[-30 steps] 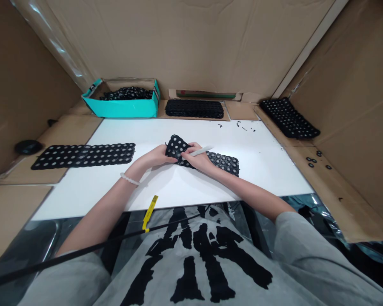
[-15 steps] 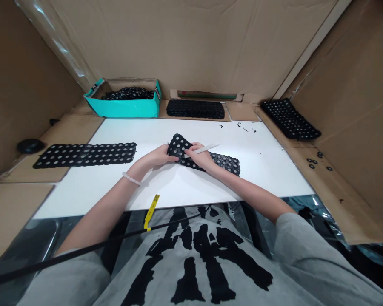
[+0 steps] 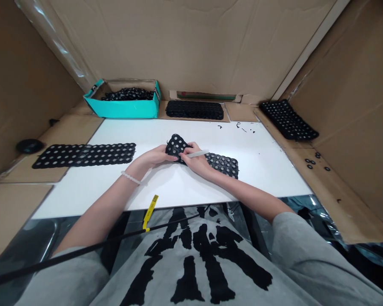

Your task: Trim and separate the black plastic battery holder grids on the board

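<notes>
A black sheet of joined rings (image 3: 225, 163), dotted with holes, lies on the white board (image 3: 178, 191) in front of me, its left end lifted. My left hand (image 3: 158, 156) is closed on that raised end, with the thumb on its near edge. My right hand (image 3: 196, 159) pinches a white pen-like tool (image 3: 199, 153) whose rear end slants up to the right. The tool's tip is hidden at the fingertips, close to the sheet's surface. A second black perforated sheet (image 3: 86, 155) lies flat to the left, touched by neither hand.
At the back stand a turquoise box (image 3: 124, 109) full of black pieces and a stack of black sheets (image 3: 194, 109). Another pile of sheets (image 3: 289, 119) leans at the right. Several small black rings (image 3: 310, 161) lie on the right cardboard. A black rounded object (image 3: 30, 146) sits at far left.
The right hand and its tool have shifted slightly over the sheet, and the tool now lies a little flatter. The left hand keeps its hold on the raised end.
</notes>
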`<state>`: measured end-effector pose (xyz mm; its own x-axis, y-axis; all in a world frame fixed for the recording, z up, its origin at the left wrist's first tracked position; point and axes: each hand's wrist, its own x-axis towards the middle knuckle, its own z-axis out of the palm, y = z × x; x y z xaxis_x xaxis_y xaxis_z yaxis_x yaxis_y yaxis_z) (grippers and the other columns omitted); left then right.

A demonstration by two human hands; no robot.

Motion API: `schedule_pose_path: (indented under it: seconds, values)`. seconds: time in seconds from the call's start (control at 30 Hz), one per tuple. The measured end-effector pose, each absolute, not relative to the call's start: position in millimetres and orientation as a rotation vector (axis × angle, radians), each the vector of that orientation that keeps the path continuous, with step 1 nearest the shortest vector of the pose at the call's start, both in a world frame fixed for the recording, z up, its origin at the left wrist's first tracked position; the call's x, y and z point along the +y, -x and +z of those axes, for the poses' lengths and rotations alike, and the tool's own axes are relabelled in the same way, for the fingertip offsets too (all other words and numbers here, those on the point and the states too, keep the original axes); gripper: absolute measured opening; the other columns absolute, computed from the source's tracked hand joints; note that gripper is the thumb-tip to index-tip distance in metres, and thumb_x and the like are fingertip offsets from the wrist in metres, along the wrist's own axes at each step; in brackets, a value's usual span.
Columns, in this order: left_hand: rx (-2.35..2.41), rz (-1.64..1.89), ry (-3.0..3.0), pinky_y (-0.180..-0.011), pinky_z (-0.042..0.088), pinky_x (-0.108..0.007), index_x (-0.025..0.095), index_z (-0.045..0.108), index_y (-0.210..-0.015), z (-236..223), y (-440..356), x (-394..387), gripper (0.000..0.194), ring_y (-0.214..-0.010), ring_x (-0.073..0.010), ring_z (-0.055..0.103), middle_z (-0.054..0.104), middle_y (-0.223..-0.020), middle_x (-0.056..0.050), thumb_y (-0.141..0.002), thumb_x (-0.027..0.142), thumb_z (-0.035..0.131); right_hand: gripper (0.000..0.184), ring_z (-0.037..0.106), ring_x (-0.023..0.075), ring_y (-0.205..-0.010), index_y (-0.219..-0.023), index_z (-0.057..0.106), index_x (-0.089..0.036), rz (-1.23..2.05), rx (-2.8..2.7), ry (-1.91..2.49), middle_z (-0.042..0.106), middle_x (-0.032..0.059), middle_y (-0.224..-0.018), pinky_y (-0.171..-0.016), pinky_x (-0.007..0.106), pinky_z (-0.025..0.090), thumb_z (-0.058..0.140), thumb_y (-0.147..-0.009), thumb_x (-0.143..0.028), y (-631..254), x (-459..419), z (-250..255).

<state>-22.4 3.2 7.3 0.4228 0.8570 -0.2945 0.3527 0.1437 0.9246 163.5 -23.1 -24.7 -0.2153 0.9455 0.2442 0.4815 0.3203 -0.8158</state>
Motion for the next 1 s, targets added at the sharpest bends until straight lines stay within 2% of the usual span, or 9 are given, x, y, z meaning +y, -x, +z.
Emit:
schedule_pose_path:
  seconds: [0.13,0.23,0.3,0.4,0.6,0.7,0.8,0.93,1.0]
  values:
    - [1.165,0.468,-1.384,-0.077,0.050,-0.030,0.016,0.067,-0.088,15.0,24.2,3.7,0.038,-0.086,-0.0216,0.064,0.072,-0.090,-0.005,-0.056,0.030,0.081,0.028,0.057,0.0207,-0.107,-0.064,0.055,-0.018,0.802,-1.822,1.271,0.054,0.0076,-0.110,-0.098,0.033,0.045,0.056,-0.085,-0.036,-169.1,-12.4,-23.7]
    - [1.206,0.477,-1.412,-0.076,0.050,-0.030,0.015,0.068,-0.096,18.2,23.6,3.1,0.045,-0.090,-0.0234,0.065,0.073,-0.097,-0.008,-0.059,0.037,0.081,0.030,0.064,0.0184,-0.086,-0.065,0.057,-0.018,1.097,-1.762,1.240,0.061,0.0066,-0.096,-0.078,0.031,0.052,0.058,-0.084,-0.042,-180.4,1.3,-23.4]
    - [1.262,0.481,-1.475,-0.076,0.050,-0.031,0.014,0.069,-0.098,17.3,22.3,2.8,0.049,-0.090,-0.0248,0.065,0.073,-0.098,-0.009,-0.059,0.042,0.081,0.028,0.064,0.0161,-0.070,-0.073,0.060,-0.018,1.312,-1.677,1.222,0.064,0.0048,-0.082,-0.062,0.027,0.051,0.057,-0.085,-0.043,-187.8,8.8,-24.0]
    - [1.380,0.448,-1.664,-0.074,0.049,-0.033,0.014,0.072,-0.090,12.3,19.5,3.0,0.049,-0.087,-0.0263,0.064,0.074,-0.093,-0.009,-0.054,0.044,0.082,0.025,0.061,0.0139,-0.057,-0.074,0.060,-0.017,1.366,-1.661,1.233,0.063,0.0017,-0.063,-0.052,0.023,0.045,0.058,-0.086,-0.039,-193.9,13.0,-24.2]
    - [1.432,0.460,-1.860,-0.064,0.042,-0.029,0.016,0.071,-0.074,2.0,11.8,0.3,0.034,-0.075,-0.0234,0.061,0.071,-0.076,-0.006,-0.057,0.045,0.078,0.028,0.051,0.0093,-0.045,-0.062,0.053,-0.019,1.204,-1.747,1.199,0.057,-0.0025,-0.050,-0.049,0.021,0.040,0.060,-0.085,-0.034,-191.6,7.2,-14.7]
    - [1.444,0.579,-1.812,-0.063,0.041,-0.028,0.015,0.069,-0.069,-1.6,8.3,-0.4,0.030,-0.071,-0.0214,0.059,0.068,-0.070,-0.004,-0.060,0.043,0.074,0.029,0.054,0.0097,-0.048,-0.061,0.052,-0.018,1.187,-1.645,1.123,0.062,-0.0005,-0.061,-0.048,0.021,0.040,0.060,-0.084,-0.035,-189.1,5.3,-7.9]
    - [1.414,0.677,-1.670,-0.065,0.042,-0.028,0.013,0.069,-0.074,-5.1,7.4,1.2,0.032,-0.071,-0.0197,0.058,0.068,-0.074,-0.004,-0.061,0.042,0.074,0.027,0.060,0.0114,-0.051,-0.064,0.056,-0.018,1.301,-1.525,1.159,0.069,0.0029,-0.075,-0.045,0.022,0.040,0.058,-0.085,-0.036,-187.3,3.3,-2.8]
    - [1.376,0.691,-1.552,-0.067,0.043,-0.029,0.011,0.069,-0.081,-8.6,8.9,3.6,0.036,-0.072,-0.0186,0.058,0.069,-0.080,-0.006,-0.061,0.041,0.077,0.029,0.054,0.0105,-0.045,-0.059,0.052,-0.018,1.323,-1.564,1.288,0.062,0.0000,-0.052,-0.045,0.020,0.038,0.059,-0.084,-0.031,-186.3,-1.1,-1.3]
    - [1.359,0.695,-1.521,-0.067,0.044,-0.029,0.012,0.069,-0.081,-8.9,9.1,3.6,0.036,-0.071,-0.0182,0.058,0.070,-0.080,-0.006,-0.061,0.040,0.077,0.031,0.051,0.0098,-0.044,-0.057,0.050,-0.018,1.279,-1.595,1.311,0.060,-0.0006,-0.048,-0.046,0.020,0.037,0.058,-0.084,-0.029,-186.0,-2.7,-2.7]
